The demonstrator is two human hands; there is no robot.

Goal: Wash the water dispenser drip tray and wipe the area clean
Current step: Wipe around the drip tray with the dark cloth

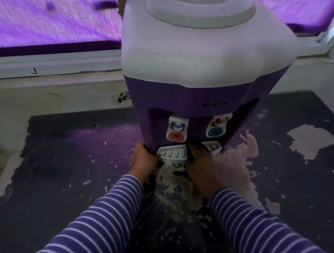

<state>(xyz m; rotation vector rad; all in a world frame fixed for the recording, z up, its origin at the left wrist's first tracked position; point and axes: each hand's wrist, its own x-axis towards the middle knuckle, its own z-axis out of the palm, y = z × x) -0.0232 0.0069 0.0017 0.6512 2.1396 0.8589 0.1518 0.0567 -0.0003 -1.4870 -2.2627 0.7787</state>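
Observation:
A purple and white water dispenser [198,71] stands on a dark, worn tabletop [68,169]. Its white slotted drip tray [172,153] sits at the foot of the front recess, under two taps [176,128]. My left hand [143,161] grips the tray's left end, beside the dispenser's lower left corner. My right hand [199,159] lies over the tray's middle with fingers curled down onto its grille, covering part of it. Both arms wear blue striped sleeves.
The tabletop's dark coating is peeled in pale patches [312,141] around and in front of the dispenser. A white wall and window sill [54,64] run behind, with purple fabric [52,22] above. A wall corner stands at the right.

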